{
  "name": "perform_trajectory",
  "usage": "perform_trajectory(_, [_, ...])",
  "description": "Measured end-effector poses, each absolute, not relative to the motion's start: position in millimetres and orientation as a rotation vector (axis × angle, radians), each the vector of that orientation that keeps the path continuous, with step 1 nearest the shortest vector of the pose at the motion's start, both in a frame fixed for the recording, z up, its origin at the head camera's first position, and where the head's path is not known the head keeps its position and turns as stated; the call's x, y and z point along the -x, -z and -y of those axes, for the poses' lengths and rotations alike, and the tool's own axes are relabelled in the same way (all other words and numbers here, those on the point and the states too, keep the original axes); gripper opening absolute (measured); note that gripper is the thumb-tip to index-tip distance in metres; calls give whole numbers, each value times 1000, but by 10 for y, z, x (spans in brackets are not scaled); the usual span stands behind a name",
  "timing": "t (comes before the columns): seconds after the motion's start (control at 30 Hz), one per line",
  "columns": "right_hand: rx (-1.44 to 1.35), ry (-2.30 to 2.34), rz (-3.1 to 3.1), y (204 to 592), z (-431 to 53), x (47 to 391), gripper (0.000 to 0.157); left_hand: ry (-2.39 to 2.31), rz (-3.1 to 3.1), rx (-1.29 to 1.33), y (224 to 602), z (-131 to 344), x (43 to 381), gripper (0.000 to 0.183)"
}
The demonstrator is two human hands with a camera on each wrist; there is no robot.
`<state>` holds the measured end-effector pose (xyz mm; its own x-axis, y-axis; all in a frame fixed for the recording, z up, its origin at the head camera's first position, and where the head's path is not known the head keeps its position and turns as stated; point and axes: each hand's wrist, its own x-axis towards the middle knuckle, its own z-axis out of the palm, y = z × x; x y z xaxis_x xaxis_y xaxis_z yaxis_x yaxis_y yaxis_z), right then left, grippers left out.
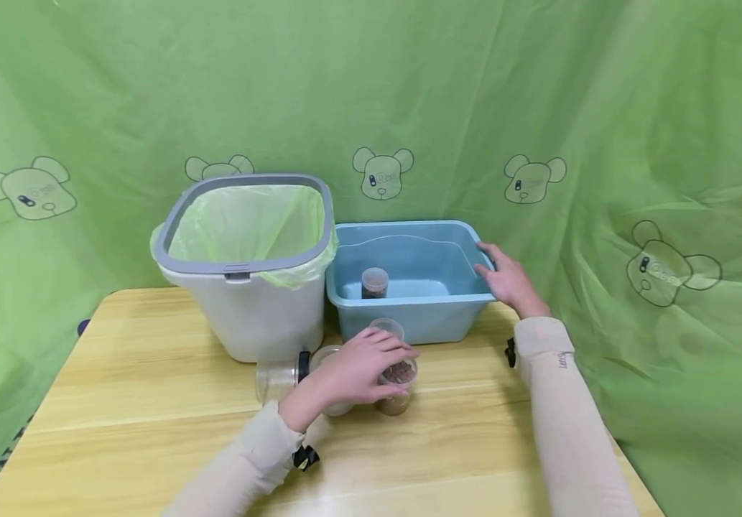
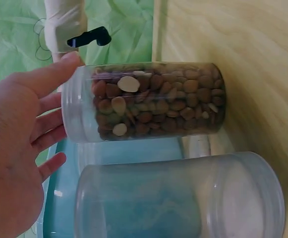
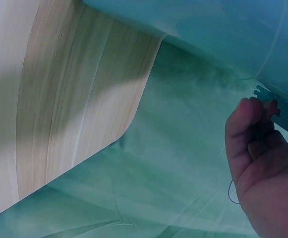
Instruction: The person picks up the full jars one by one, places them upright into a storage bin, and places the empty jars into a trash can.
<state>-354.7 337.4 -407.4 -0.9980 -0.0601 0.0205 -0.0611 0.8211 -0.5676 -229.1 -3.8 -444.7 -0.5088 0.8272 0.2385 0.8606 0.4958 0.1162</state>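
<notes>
My left hand point(image 1: 360, 370) reaches over a clear jar point(image 2: 158, 101) of brown and white pebble-like pieces, which stands on the table. Thumb and fingers spread around its open rim in the left wrist view, fingertips right at the edge. A second clear jar point(image 2: 178, 198) stands beside it, partly covered by the hand in the head view. With curled fingers, my right hand point(image 1: 506, 278) grips the right end of a blue tub point(image 1: 409, 319) at its handle opening. Inside the tub is a small clear jar point(image 1: 374, 283) with dark contents.
A white bin point(image 1: 280, 316) with a grey rim and green liner stands left of the tub. Another clear container point(image 1: 275, 380) is in front of it. One more clear jar point(image 1: 386, 328) stands close before the tub. Green curtain point(image 1: 461, 108) hangs behind the wooden table point(image 1: 138, 402).
</notes>
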Motion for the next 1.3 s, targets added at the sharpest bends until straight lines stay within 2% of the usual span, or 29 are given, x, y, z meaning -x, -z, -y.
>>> perform_trajectory(0.97, [-97, -940, 2988, 4092, -3366, 3549, 65, 170, 2528, 1530, 4456, 8, 2282, 66])
perform_trajectory(1.3, [-92, -959, 2991, 4089, -3369, 3547, 65, 321, 2509, 1570, 4316, -12, 2241, 67])
